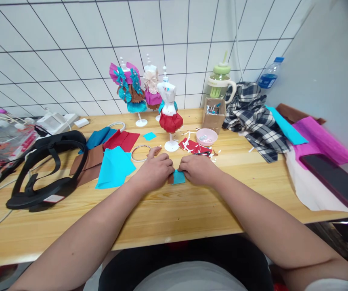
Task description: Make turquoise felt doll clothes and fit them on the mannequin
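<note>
On the table in front of me lies a small blue piece of crepe paper (179, 177) with a brown piece (170, 179) at its left side. My left hand (156, 169) is closed, its fingertips at the brown edge. From the other side my right hand (200, 169) pinches the blue piece near its upper right corner. The fingertips partly cover both papers. Just beyond my hands stands a small white dress form (168, 101) wearing a puffy red crepe-paper skirt (170, 122). Dark-handled scissors (203, 153) lie behind my right hand, partly hidden by it.
Crepe-paper sheets (115, 167) and a black headset (48, 173) lie left. Two dressed forms (130, 87) stand behind. Red scraps (192, 146), a pink bowl (206, 137), a cardboard box (214, 115) and a green-lidded bottle (221, 81) are right, with plaid cloth (255, 117) and a phone (334, 180) farther over.
</note>
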`<state>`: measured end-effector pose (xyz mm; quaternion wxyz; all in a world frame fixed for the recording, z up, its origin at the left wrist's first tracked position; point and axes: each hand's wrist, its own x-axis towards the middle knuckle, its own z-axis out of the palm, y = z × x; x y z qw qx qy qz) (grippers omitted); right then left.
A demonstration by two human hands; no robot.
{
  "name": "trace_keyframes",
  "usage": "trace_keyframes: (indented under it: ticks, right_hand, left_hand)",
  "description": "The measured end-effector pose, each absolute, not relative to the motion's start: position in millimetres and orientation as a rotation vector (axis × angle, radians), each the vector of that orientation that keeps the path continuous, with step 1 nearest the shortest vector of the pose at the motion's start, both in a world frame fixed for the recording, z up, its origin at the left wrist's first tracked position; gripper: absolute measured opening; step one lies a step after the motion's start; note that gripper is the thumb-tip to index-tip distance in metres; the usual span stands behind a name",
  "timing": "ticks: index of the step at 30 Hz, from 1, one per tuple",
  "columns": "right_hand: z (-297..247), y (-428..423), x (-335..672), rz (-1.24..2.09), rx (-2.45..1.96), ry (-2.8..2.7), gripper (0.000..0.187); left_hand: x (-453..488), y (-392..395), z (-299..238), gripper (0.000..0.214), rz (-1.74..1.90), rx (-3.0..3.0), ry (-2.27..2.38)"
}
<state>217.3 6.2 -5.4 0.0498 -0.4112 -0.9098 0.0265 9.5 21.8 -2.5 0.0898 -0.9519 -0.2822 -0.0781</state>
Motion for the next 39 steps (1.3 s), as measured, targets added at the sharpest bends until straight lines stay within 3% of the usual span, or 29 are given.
trace_keyframes:
  ticks: [7,14,20,25,30,35,39]
  right_hand:
    - [-10,9,225,0.205,-1.216,-2.746,0.032]
    - [-21,18,228,0.554,-1.364,-2.273,0.043]
    - [-16,15,229,0.414,-1.154,-2.358,0.031]
    - [-16,12,226,0.356,-1.074,-2.559,0.035]
    - [-16,15,228,0.426,-1.087,-2.378,0.038]
    - [-17,22,236,0.398,-1.232,-2.187,0.031]
    - [-18,25,238,0.374,-1.246,-2.172,0.030]
  left_hand:
    - [10,23,0,0.018,-0.181,-2.896,-0.806]
    - [1,28,-3,0.025,-0.326,-2.978,-0.982]
    - [-3,30,0,0.025,-0.382,-3.008,-1.066]
    - [0,30,-2,0.025,-0.368,-3.036,-1.100]
    - [-14,38,7,0.028,-0.419,-2.909,-1.291]
    - [-49,48,17,0.025,-0.068,-2.512,-1.566]
    - [-61,54,10,0.021,0.003,-2.493,-1.620]
